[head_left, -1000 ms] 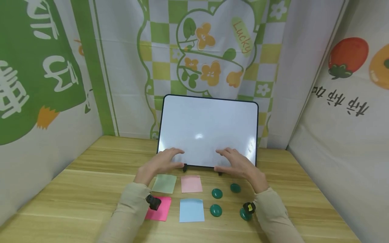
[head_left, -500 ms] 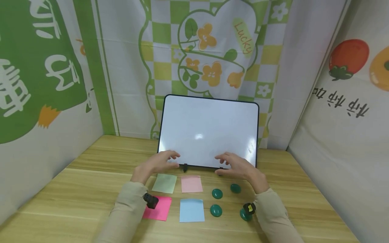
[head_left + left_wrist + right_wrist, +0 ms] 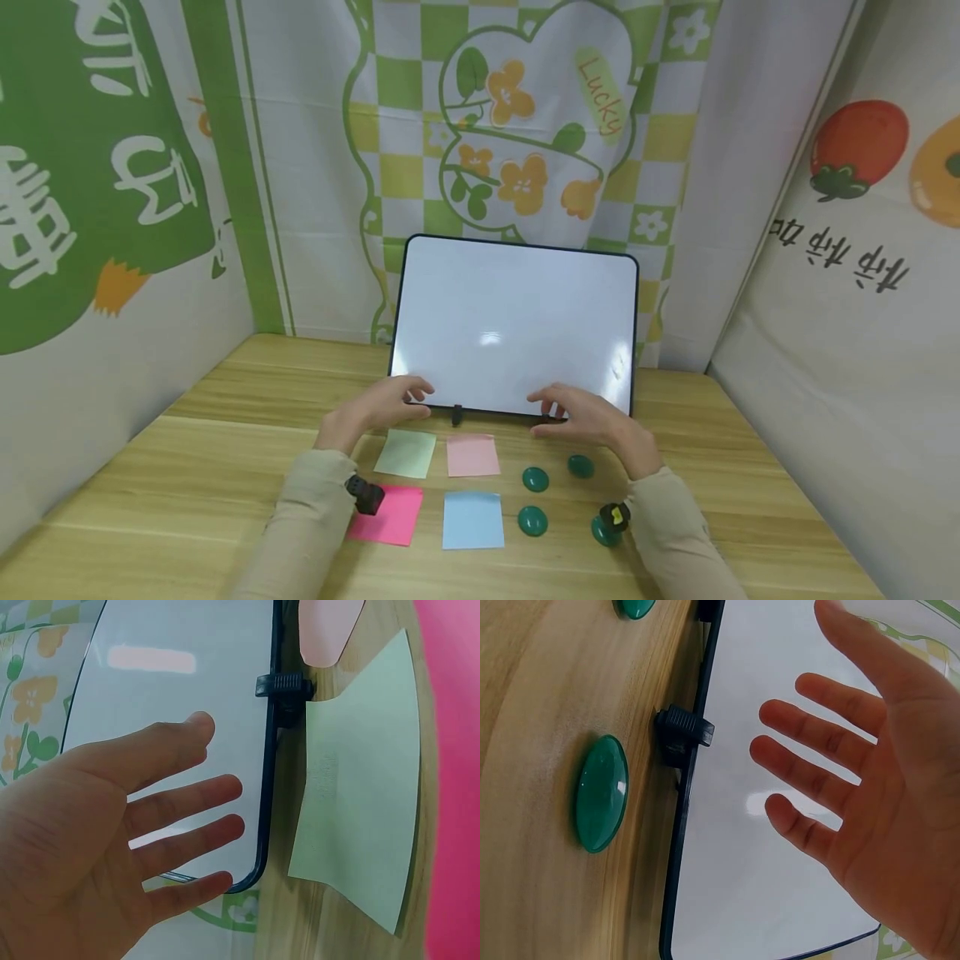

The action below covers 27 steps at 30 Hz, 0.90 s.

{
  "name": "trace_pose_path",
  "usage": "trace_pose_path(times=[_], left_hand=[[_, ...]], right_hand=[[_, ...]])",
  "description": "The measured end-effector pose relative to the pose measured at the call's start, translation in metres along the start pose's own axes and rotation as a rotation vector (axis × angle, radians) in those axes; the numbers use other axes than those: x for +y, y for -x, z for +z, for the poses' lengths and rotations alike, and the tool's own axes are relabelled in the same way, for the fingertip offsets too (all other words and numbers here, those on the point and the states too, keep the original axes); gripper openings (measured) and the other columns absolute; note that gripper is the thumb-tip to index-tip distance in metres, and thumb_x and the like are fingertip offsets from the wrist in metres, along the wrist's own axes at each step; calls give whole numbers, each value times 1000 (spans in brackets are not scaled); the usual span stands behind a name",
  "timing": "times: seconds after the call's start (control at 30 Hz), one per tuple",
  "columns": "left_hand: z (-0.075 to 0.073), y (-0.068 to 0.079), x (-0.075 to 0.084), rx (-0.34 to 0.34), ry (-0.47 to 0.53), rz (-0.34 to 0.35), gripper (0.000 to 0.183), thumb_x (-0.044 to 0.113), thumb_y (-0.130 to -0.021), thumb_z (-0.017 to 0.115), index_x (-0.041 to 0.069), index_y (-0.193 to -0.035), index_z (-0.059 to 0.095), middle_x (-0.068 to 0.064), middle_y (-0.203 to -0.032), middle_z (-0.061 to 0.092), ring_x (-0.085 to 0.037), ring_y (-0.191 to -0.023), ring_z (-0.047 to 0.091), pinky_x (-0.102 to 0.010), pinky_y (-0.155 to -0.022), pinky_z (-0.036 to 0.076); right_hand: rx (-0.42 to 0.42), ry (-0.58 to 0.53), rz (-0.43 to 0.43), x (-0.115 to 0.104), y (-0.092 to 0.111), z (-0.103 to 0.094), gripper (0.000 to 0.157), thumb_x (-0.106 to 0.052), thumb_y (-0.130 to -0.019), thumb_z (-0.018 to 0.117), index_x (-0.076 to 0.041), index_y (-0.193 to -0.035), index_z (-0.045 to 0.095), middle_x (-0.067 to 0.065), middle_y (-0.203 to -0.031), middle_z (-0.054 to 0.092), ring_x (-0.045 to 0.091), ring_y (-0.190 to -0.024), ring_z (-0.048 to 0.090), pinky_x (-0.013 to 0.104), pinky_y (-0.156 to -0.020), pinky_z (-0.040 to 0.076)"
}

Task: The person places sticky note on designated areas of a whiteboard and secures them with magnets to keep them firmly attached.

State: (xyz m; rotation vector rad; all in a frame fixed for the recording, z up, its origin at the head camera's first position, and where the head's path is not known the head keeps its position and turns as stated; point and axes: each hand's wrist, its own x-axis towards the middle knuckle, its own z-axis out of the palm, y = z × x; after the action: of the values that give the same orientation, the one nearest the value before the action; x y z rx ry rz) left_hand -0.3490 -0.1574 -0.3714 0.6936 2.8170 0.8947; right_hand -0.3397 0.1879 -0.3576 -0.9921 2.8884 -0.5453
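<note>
A white dry-erase board with a thin black frame leans upright at the back, held by small black feet at its lower edge. My left hand hovers by the board's lower left corner, holding nothing. In the left wrist view its fingers are spread and fairly straight over the white surface. Opposite it, my right hand hangs before the lower right part, also holding nothing. Its relaxed fingers show spread in the right wrist view, near a black foot.
Sticky notes lie in front: pale green, light pink, hot pink and blue. Several glossy green domed discs sit to their right, one partly hidden by the right wrist camera. Printed cloth walls enclose the wooden table.
My left hand has drifted left and slightly down from the board's middle. The right hand has sunk a little, its fingers loosely bending. The board, notes and discs stay put.
</note>
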Motion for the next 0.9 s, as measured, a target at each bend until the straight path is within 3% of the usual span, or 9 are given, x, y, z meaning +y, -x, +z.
trace_pose_path(times=[0.4,0.77,0.9], left_hand=[[0,0,-9,-18,-17,-1,35,20,-90,62,5,-121,59,-14,-113,63,-26,-104,59,-39,-84,50],[0,5,-13,-28,46,-52,32,16,-86,66,4,-115,62,-12,-112,63,-25,-104,59,-38,-85,50],[-1,6,-15,-40,49,-39,32,15,-85,68,2,-113,63,-13,-109,64,-26,-103,59,-39,-86,50]], right_hand=[[-55,-77,-14,1,0,3,55,-42,-84,66,-13,-130,54,5,-108,61,19,-94,57,35,-81,46],[-109,-111,-30,3,-2,7,51,-38,-85,67,-12,-127,56,4,-102,61,15,-88,55,34,-80,46],[-125,-115,-30,4,-1,8,49,-38,-85,67,-12,-125,58,-1,-97,61,14,-88,55,34,-79,47]])
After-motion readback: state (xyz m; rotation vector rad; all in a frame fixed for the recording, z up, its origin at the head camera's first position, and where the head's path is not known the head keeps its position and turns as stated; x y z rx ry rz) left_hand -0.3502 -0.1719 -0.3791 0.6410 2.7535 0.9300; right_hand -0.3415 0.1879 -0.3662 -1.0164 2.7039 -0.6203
